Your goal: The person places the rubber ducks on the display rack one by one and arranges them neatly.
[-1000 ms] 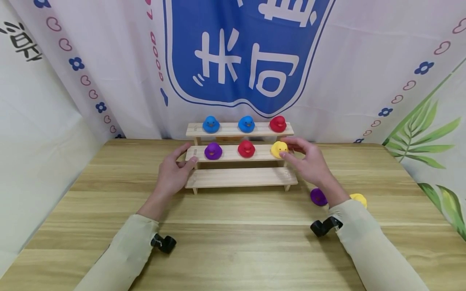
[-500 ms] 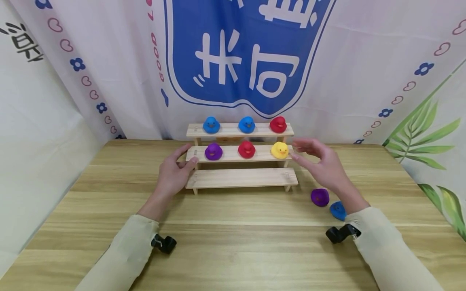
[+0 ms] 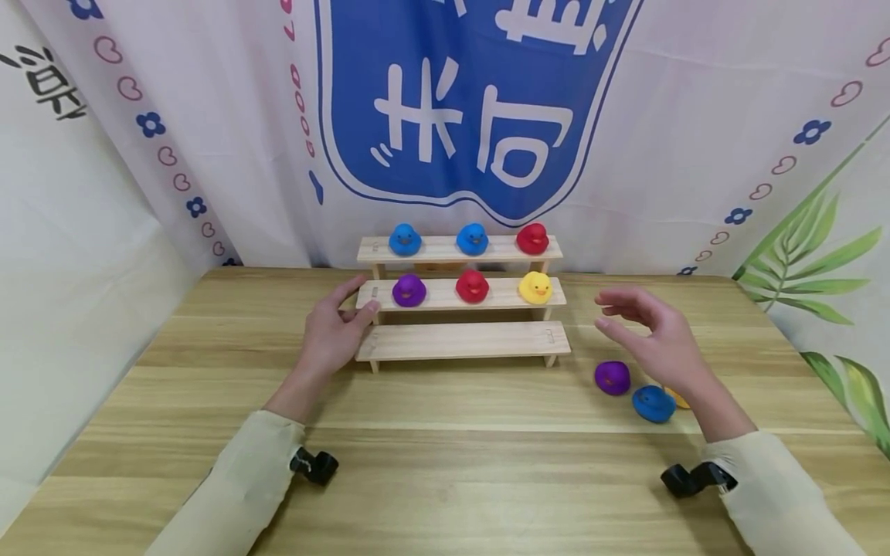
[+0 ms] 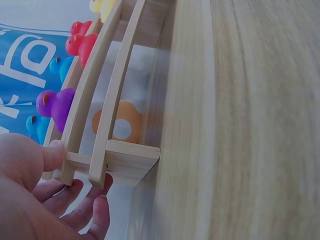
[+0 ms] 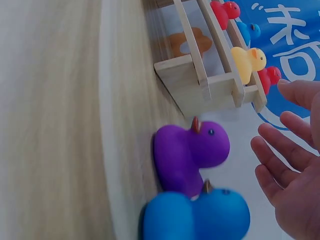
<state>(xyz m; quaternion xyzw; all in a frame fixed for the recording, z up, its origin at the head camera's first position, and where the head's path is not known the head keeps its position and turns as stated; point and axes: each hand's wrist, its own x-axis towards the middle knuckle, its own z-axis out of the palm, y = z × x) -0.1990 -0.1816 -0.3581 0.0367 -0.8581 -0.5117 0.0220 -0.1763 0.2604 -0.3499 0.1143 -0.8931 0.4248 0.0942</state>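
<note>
My left hand (image 3: 335,330) holds the left end of a three-step wooden display stand (image 3: 462,340). In the left wrist view its thumb (image 4: 54,156) lies on the middle step's end, with the fingers around the edge below. Two blue rubber ducks and a red duck (image 3: 533,239) sit on the top step. A purple duck (image 3: 409,291), another red duck (image 3: 473,286) and a yellow duck (image 3: 535,288) line the middle step; the lowest step is bare. Right of the stand, my right hand (image 3: 657,340) hangs with loosely bent fingers, holding nothing.
On the table (image 3: 445,479) below my right hand lie a purple duck (image 3: 613,378) and a blue duck (image 3: 653,404). A yellow duck (image 3: 677,397) is partly hidden behind my forearm. A printed curtain (image 3: 667,139) hangs behind the stand.
My right hand has let go of the yellow duck on the middle step and drawn back to the right, uncovering the blue duck on the table. The left hand stays on the stand.
</note>
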